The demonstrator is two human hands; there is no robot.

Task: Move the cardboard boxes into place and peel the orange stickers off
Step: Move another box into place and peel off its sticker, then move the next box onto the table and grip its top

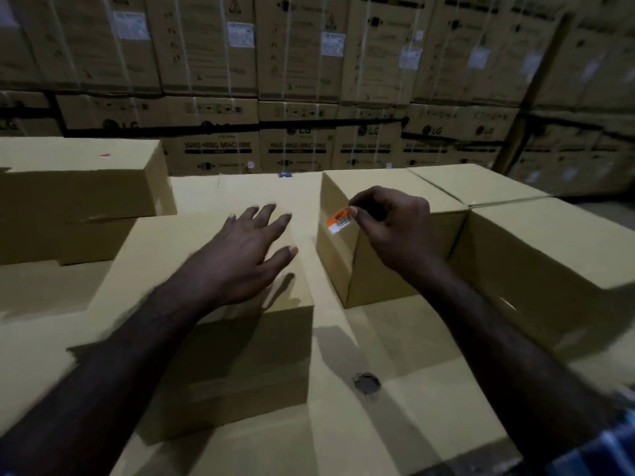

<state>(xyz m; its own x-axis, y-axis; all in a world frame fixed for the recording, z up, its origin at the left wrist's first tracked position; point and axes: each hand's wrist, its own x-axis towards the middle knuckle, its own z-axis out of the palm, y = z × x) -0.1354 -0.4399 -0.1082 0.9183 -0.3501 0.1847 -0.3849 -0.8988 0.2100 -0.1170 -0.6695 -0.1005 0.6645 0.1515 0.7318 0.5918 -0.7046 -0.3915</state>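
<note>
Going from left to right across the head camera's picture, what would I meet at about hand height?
Stacked box at far left → left hand → orange sticker → right hand → box at far right.

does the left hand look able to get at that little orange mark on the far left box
Probably yes, with a longer stretch: the left hand is open and holds nothing, and nothing stands between it and the orange mark atop the far left box.

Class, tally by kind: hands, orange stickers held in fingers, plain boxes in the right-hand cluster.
Hands: 2, left hand, right hand
Orange stickers: 1, orange sticker
Plain boxes: 3, sticker box, rear box, far-right box
Total: 6
</note>
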